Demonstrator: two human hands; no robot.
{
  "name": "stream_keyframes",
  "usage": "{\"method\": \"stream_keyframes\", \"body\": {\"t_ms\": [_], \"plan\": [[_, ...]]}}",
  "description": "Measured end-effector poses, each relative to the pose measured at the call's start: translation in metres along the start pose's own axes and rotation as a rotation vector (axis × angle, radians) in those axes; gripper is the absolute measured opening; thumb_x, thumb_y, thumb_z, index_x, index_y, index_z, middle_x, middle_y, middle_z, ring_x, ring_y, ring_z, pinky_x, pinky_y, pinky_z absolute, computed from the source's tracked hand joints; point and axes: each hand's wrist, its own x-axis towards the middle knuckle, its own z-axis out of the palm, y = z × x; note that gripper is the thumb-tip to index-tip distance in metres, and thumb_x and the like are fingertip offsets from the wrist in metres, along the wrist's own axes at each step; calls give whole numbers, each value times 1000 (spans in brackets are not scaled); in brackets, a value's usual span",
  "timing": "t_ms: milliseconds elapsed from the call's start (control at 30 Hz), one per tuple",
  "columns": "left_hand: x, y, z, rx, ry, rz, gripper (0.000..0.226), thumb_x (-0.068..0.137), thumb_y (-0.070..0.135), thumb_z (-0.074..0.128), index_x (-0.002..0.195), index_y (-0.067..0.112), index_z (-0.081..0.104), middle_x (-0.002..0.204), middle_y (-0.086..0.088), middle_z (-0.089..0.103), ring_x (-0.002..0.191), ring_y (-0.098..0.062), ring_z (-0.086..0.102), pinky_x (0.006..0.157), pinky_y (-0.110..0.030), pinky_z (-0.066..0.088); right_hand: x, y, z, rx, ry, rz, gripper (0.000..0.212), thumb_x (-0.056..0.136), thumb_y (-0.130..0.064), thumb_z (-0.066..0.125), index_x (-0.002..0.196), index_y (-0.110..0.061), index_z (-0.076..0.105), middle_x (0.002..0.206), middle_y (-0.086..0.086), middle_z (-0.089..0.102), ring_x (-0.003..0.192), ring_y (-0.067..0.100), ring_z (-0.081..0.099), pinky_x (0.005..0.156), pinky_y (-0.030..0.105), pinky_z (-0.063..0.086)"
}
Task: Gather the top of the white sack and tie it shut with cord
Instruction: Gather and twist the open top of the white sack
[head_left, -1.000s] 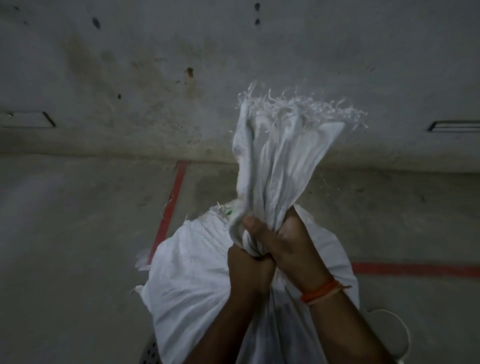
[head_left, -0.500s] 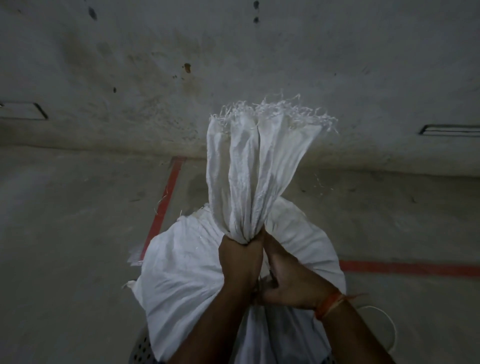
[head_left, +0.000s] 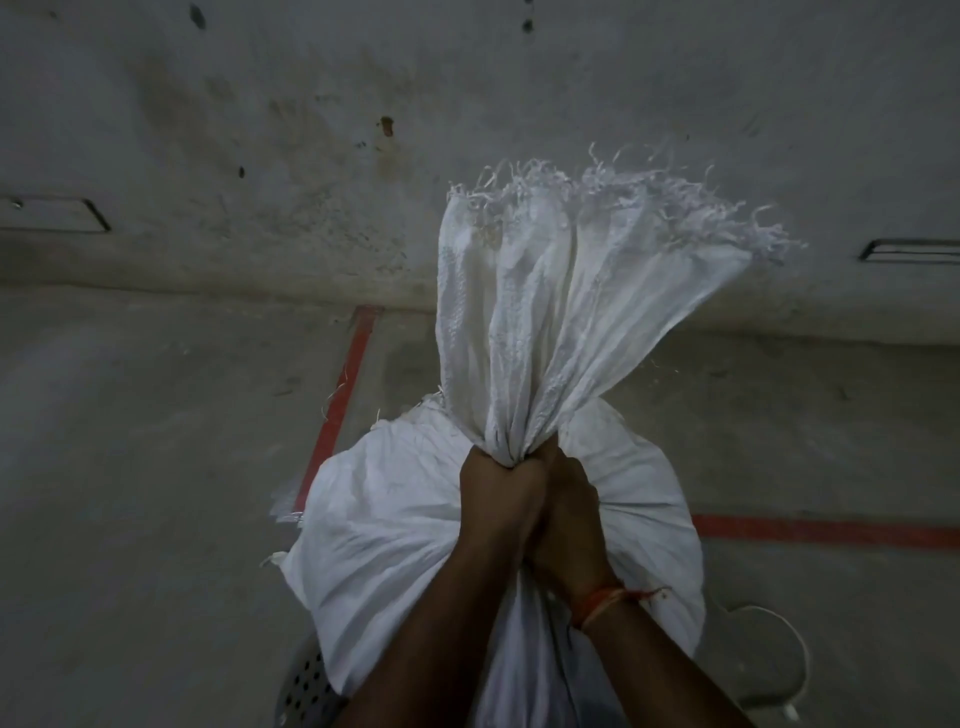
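Two bare forearms enter from the bottom edge and converge at frame centre. A thin orange thread band circles the right wrist, loose end sticking out sideways.

Left hand is fisted round the gathered neck of the white woven plastic sack, knuckles up, fabric bunched tight where it leaves the fist. Right hand lies pressed against the left, just beside and partly behind it, fingers wrapped onto the same neck; its fingertips are hidden.

The sack stands upright directly below the hands, body full and rounded, bulging out on both sides of the arms. Contents not visible: mouth is closed up in the grip and the weave is opaque. No cord can be made out at the neck.

Low left, touching the sack's base, a grey perforated object, partly cut off. Low right, beside the sack, a pale round rim of some container; interior too dim to read.

Above the fists the free top of the sack fans upward, pleated, ending in a frayed edge of loose white strands.

Beyond: grey concrete floor with red painted lines, one running away, one crossing on the right. Farthest, a stained grey wall with dark spots.
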Motion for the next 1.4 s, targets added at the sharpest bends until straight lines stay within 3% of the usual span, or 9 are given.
{"method": "stream_keyframes", "body": {"t_ms": [167, 233, 333, 533, 700, 967, 1167, 1300, 1400], "plan": [[1, -6, -5, 42, -60, 58, 23, 85, 23, 80, 69, 34, 67, 61, 20, 70, 63, 12, 66, 63, -15, 55, 3, -1, -11, 258, -46, -18, 37, 80, -21, 68, 117, -18, 65, 110, -10, 67, 105, 7, 63, 88, 13, 48], [0, -5, -5, 117, -51, 56, 23, 77, 29, 84, 94, 28, 68, 90, 15, 71, 91, 7, 64, 77, -17, 54, 2, -6, -15, 338, -40, -13, 37, 84, -15, 69, 120, -19, 65, 111, -15, 63, 108, 2, 59, 86, 0, 40], [3, -5, -10, 217, -112, -40, 87, 72, 36, 85, 141, 16, 36, 129, 2, 41, 112, -6, 46, 65, 4, 41, 0, -8, -17, 456, -66, 16, 35, 85, -24, 67, 120, -23, 67, 119, -10, 69, 113, 5, 64, 97, 19, 51], [14, 9, -44, 290, -721, 28, 105, 71, 21, 92, 152, 32, 25, 151, 10, 47, 137, -4, 50, 108, -29, 49, 3, -3, -22, 601, -57, 136, 36, 84, -38, 64, 108, -12, 72, 103, -4, 75, 104, 10, 69, 96, 29, 56], [21, -21, -58, 1007, -586, 351, 146, 52, 80, 75, 159, 25, -7, 168, 4, 6, 156, -22, 7, 124, -53, 21, 13, -10, -16, 715, -20, 382, 50, 72, -52, 78, 95, -8, 76, 92, 3, 80, 94, 15, 74, 93, 42, 58], [5, -53, -18, 961, -89, 436, 109, 65, 72, 56, 153, 17, 20, 156, -2, 40, 145, -18, 37, 118, -56, 30, 20, -14, -12, 587, -105, 439, 104, 47, -99, 52, 105, -16, 75, 105, -1, 77, 107, 16, 70, 102, 41, 52], [-1, -70, -1, 923, 232, 514, 79, 75, 58, 65, 133, 11, 38, 124, -11, 69, 116, -26, 67, 103, -47, 42, 16, -19, -20, 365, -129, 316, 93, 76, -73, 60, 142, -10, 44, 142, 10, 50, 139, 25, 41, 119, 41, 29], [8, -79, -3, 806, 223, 450, 53, 80, 40, 67, 123, 15, 48, 110, -6, 71, 108, -21, 66, 100, -38, 37, 15, -19, -18, 371, -163, 315, 125, 50, -100, 41, 143, -18, 44, 141, 6, 48, 137, 22, 43, 117, 41, 35], [13, -81, -6, 812, 140, 328, 58, 82, 49, 69, 125, 12, 59, 117, -1, 68, 114, -19, 64, 104, -43, 42, 12, -21, -23, 387, -209, 289, 104, 66, -80, 56, 145, -15, 42, 143, 9, 44, 139, 25, 40, 118, 43, 33]]}}
